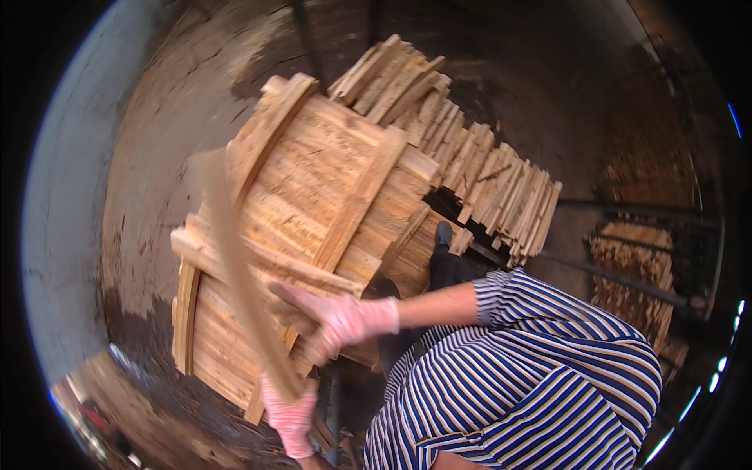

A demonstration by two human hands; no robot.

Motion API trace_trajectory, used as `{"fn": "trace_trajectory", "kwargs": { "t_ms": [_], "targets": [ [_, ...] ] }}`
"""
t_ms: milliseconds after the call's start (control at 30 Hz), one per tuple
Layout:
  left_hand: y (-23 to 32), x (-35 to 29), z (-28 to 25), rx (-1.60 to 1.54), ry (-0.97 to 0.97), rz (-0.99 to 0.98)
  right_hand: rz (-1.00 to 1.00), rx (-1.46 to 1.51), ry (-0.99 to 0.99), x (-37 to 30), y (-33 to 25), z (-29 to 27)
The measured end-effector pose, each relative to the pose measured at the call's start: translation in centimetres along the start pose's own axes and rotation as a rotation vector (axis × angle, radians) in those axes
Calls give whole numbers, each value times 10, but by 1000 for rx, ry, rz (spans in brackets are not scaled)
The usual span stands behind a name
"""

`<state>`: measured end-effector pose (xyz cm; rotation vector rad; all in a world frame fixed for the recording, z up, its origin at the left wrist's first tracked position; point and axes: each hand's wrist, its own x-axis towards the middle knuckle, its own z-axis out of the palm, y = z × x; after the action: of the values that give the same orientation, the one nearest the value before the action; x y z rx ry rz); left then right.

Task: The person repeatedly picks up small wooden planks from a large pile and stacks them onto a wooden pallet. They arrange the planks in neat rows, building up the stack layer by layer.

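A long wooden slat [235,243] rises at a slant, blurred by motion. Its lower end is gripped by my left hand [288,415], which wears a pink-and-white glove. My right hand [348,319], gloved alike, is just right of the slat with its fingers apart; it appears to hold nothing, though the fingertips are smeared. Below both hands lie wooden panels [305,188] made of boards, with crosswise battens [364,196] on top. A further panel [219,325] with battens lies at the lower left, partly behind the slat.
A long row of stacked wooden sticks [478,172] runs beyond the panels to the right. More wood is piled in a dark metal rack [634,258] at far right. My shoe [443,233] is beside the panels. A pale wall [63,211] curves along the left.
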<state>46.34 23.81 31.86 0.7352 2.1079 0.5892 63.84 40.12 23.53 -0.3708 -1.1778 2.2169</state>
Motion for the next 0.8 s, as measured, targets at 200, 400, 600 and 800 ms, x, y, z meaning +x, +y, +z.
{"fn": "trace_trajectory", "kwargs": {
  "t_ms": [200, 400, 600, 800],
  "targets": [
    [114, -10, 163, 618, -649, 38, 163, 196, 875, -167, 13, -62],
    [67, 3, 257, 885, -961, -41, 642, 328, 1138, -249, 63, -192],
    [46, 50, 361, 1195, -933, -55, 929, 512, 1218, -255, 197, -249],
    [-13, 107, 437, 1229, -959, -106, 1021, 492, 1088, -248, 166, -246]
  ]
}}
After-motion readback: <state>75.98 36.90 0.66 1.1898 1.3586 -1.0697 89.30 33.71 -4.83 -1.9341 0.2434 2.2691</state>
